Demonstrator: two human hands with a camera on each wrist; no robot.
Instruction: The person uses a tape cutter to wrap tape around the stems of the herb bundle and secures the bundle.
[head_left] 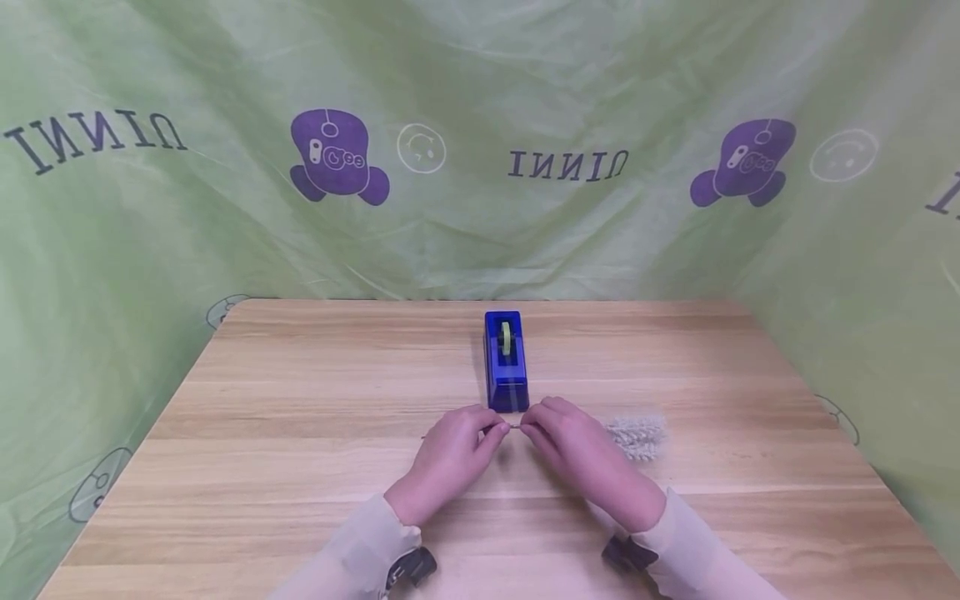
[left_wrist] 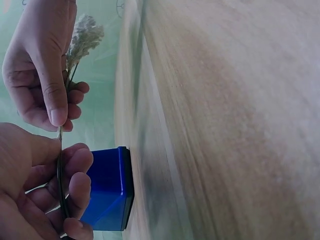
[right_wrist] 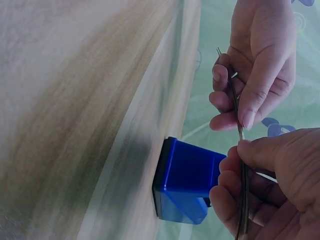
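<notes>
Both hands hold a small bunch of dried grass with thin dark stems [left_wrist: 59,175] and fluffy pale plumes [head_left: 637,439]. My left hand [head_left: 453,447] pinches the stems between thumb and fingers, and the cut ends stick out past it in the right wrist view. Close beside it, my right hand [head_left: 583,454] pinches them nearer the plumes. A short paler stretch of stem shows between the two thumbs; whether tape is wrapped there I cannot tell. Just beyond the fingertips stands a blue tape dispenser [head_left: 507,375] with a yellowish-green roll core [head_left: 506,338].
The wooden table [head_left: 337,367] reaches out on both sides of the hands. A green printed cloth [head_left: 495,233] hangs behind the table and along its sides. Dark wrist devices [head_left: 411,567] are strapped beneath the pale sleeves [head_left: 360,546].
</notes>
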